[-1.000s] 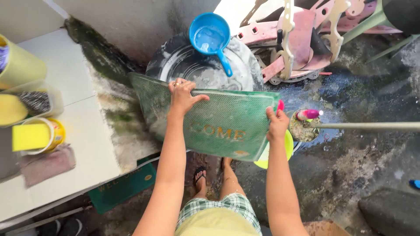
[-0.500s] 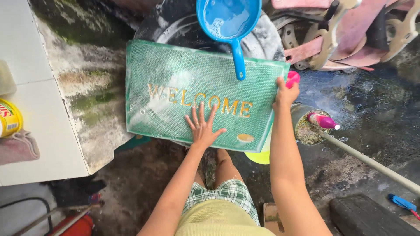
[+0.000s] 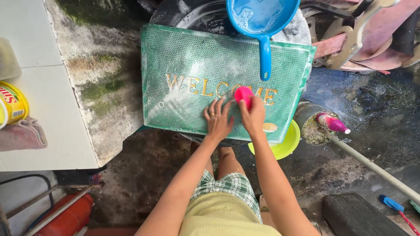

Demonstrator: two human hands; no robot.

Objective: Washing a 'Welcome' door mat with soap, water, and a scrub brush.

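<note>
Right hand (image 3: 253, 117) grips a pink scrubber (image 3: 243, 95) on the soapy green doormat (image 3: 192, 65), left hand (image 3: 218, 120) flat and open just beside it, mat propped over a basin with a blue dipper (image 3: 261, 22) at its far edge; hard scrubbing could likely slide the wet mat off.

Bright, even daylight from above, soft shadows only under the green mat (image 3: 218, 78). Slight glare on wet foam and on the white worktop (image 3: 39, 87). Sharp in centre, mild wide-angle bending near edges.
</note>
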